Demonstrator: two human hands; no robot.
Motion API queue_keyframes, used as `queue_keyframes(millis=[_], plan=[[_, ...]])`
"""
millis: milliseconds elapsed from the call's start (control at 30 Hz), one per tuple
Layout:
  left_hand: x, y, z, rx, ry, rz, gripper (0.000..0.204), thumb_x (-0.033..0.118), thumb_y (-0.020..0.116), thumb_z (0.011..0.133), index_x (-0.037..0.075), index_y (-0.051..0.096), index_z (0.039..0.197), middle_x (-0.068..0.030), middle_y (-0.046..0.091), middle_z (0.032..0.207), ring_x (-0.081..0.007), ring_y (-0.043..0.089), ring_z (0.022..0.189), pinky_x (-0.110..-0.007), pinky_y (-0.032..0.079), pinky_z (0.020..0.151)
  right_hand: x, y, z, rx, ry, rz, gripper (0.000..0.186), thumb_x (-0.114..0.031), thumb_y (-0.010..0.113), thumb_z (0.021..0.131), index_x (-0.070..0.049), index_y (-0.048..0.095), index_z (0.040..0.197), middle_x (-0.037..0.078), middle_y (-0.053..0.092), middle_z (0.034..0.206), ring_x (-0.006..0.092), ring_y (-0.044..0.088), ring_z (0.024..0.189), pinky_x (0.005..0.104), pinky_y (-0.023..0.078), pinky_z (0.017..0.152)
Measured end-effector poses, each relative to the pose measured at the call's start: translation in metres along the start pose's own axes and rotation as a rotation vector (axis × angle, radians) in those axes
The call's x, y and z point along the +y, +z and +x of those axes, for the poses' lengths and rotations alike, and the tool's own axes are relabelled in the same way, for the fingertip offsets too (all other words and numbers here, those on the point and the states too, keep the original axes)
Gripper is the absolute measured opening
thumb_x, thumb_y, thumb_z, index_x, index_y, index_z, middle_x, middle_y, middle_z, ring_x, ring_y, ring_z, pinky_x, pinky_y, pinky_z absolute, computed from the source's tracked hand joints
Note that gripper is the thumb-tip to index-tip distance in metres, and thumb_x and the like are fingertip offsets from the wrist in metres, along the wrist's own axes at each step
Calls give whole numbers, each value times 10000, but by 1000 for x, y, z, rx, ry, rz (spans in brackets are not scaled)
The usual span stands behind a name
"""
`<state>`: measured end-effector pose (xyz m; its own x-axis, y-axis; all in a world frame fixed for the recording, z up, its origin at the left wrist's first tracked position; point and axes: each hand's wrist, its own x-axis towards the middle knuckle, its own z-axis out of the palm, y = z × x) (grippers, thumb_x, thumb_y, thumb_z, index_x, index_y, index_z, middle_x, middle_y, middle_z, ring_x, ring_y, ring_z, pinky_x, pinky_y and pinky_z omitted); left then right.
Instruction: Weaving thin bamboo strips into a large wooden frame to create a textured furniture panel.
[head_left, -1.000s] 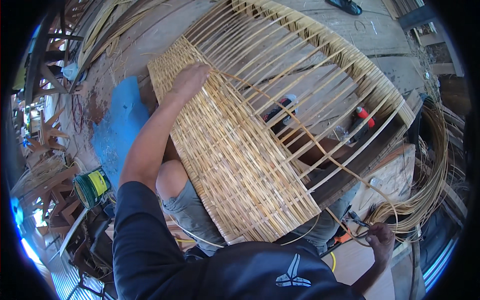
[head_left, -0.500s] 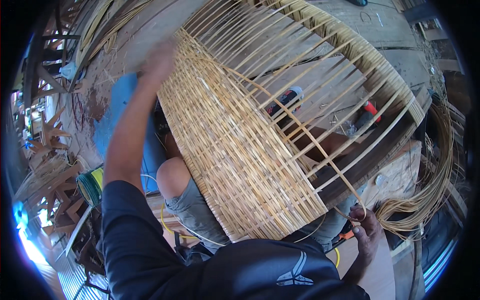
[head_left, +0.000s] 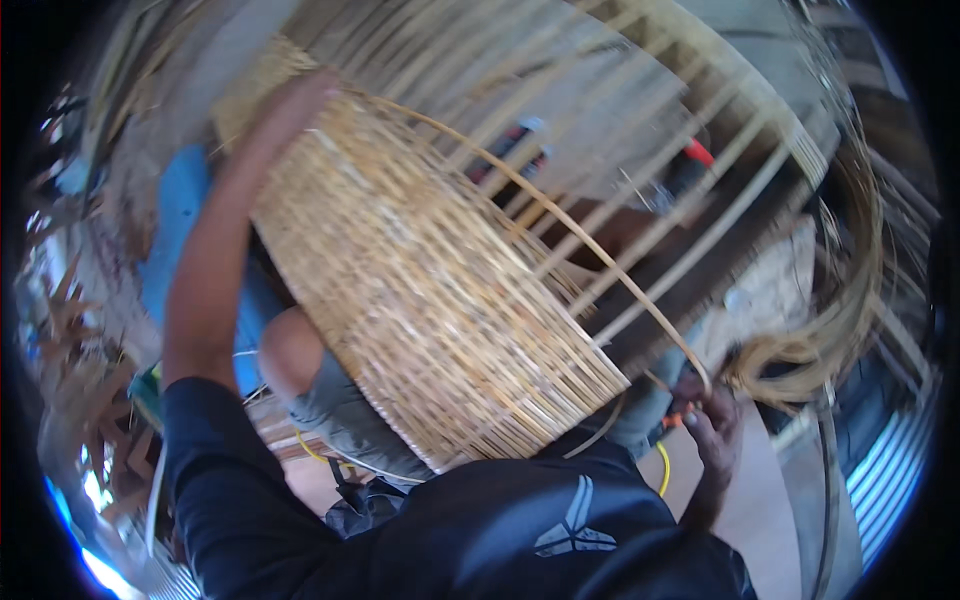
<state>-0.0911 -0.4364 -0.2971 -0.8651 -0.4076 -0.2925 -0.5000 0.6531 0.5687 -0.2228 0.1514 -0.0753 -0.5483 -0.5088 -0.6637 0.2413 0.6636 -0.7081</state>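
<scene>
A tan woven rattan panel (head_left: 420, 290) lies slanted across my lap, tightly woven, with bare spokes (head_left: 640, 210) fanning out from its right side. My left hand (head_left: 305, 100) is over the far left end of the weave, its fingers smeared by motion. A long loose rattan strand (head_left: 560, 215) runs from beside that hand, over the spokes, down to the lower right. There my right hand (head_left: 718, 428) is closed round the strand, which bends sharply at the fingers.
A thick wrapped rattan rim (head_left: 745, 70) borders the spokes at the far right. Beyond the spokes lies a tool with a red part (head_left: 697, 152). A coil of loose rattan strands (head_left: 790, 365) hangs at the right. Something blue (head_left: 175, 215) stands left of the panel.
The whole view has shifted, so panel and spokes appear further left and blurred. My left hand has moved inward onto the panel's far end. My right hand keeps its hold on the strand.
</scene>
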Motion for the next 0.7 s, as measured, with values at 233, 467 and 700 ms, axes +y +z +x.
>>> queue_keyframes(millis=[233, 467, 700], plan=[[-57, -43, 13, 133, -104, 534, 344, 332, 439, 936, 38, 540, 1084, -234, 595, 1043, -408, 560, 981, -441, 442, 782, -15, 26, 22, -71, -247, -497, 391, -178, 667, 730, -20, 565, 1072, 124, 583, 970, 277, 578, 890, 335, 456, 753], [-75, -69, 26, 77, -439, 672, 340, 312, 404, 928, 38, 511, 1100, -260, 565, 1087, -422, 526, 1028, -479, 427, 822, -17, 42, 10, 48, -239, -518, 384, -40, 624, 756, -29, 542, 1131, 155, 552, 1080, 317, 546, 1013, 353, 453, 845], [67, -32, 3, 362, -65, 1040, 326, 203, 476, 877, 77, 528, 1174, -157, 504, 1250, -363, 510, 1104, -448, 423, 921, 37, 36, 13, 95, 273, 586, 220, -158, 479, 925, -17, 532, 1085, 99, 596, 955, 194, 630, 821, 298, 513, 717]])
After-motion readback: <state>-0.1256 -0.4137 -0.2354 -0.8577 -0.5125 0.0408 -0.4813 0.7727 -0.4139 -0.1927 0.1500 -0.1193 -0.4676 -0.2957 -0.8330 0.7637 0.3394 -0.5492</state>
